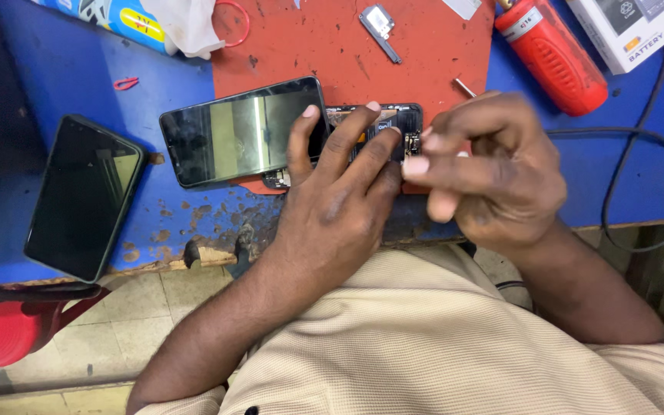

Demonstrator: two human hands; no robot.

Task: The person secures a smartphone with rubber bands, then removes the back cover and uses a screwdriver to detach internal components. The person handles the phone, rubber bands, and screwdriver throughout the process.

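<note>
Left hand (340, 196) lies flat over an opened phone body (393, 123), fingers spread and pressing down on its exposed insides, thumb resting on the detached screen (244, 131) that tilts up beside it. Right hand (489, 173) hovers at the body's right end with fingertips pinched together — whether anything small sits between them I cannot tell. Phone body lies on the red mat (347, 46) near the tabletop (55, 77) edge, its long axis running left to right. Screen runs nearly the same way, glass up. Another dark phone (82, 198) lies well apart to the left — long axis roughly front to back. A red cylinder (551, 50) rests at the far right.
</note>
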